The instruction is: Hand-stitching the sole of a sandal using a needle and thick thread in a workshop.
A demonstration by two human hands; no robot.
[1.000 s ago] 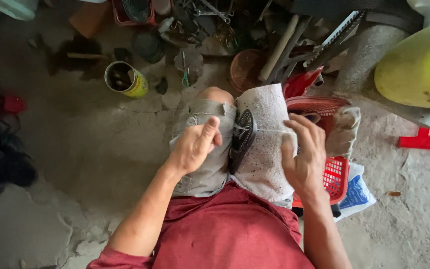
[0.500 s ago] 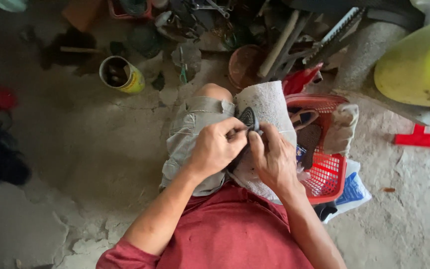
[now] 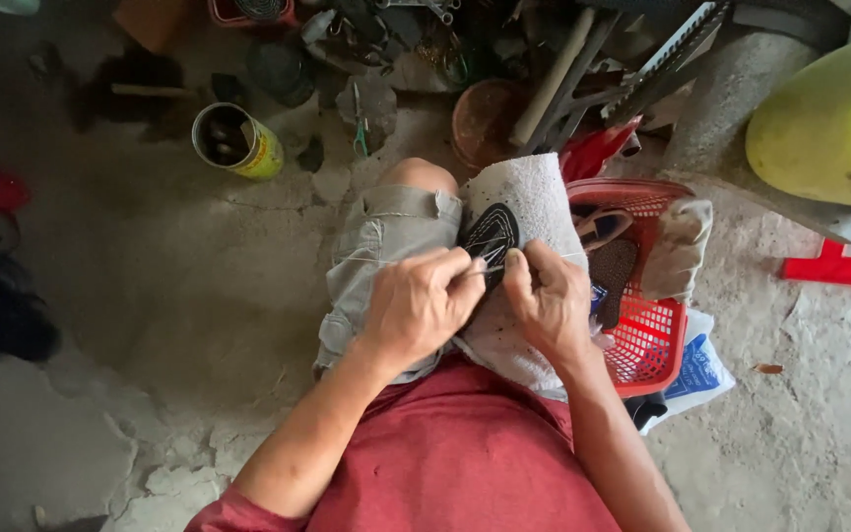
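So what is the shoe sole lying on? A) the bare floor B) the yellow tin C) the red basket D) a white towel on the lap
D: the dark shoe sole rests on a white towel spread over the lap, with the left hand and right hand working on it.

floor: I am sitting on a cracked grey concrete floor (image 3: 150, 325), with broken patches near its bottom left corner.
tin: a yellow tin (image 3: 238, 141) is standing open toward the top left.
basket: a red plastic basket (image 3: 647, 330) is resting by my right side, with a blue-and-white bag (image 3: 701, 369) lying under it.
top edge: a brown bowl (image 3: 485, 118) and a heap of dark tools are crowding it.
right edge: a red bar (image 3: 839, 271) is lying flat.
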